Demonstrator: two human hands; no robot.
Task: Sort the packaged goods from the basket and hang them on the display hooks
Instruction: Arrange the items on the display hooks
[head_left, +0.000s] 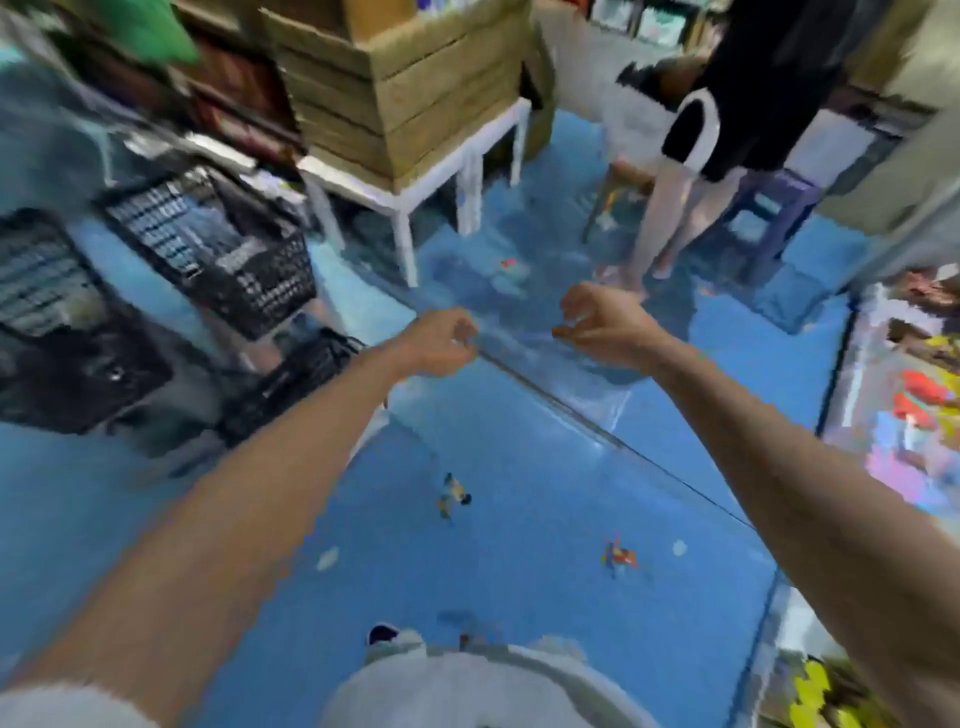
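Blurrily, both hands (441, 340) (597, 327) curled, grip unclear, above blue floor (519, 493) near black baskets (218, 249).

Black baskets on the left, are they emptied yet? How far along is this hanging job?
Early, it seems. Done: no hung goods show anywhere in this view. In hand: the left hand grips a clear plastic wrapper; the right hand curls beside it, grip unclear. Left: the black baskets seem to hold goods, though blurred.

Blue floor (519, 467), black lattice basket (249, 280), white table (402, 200), tan crates (415, 104).
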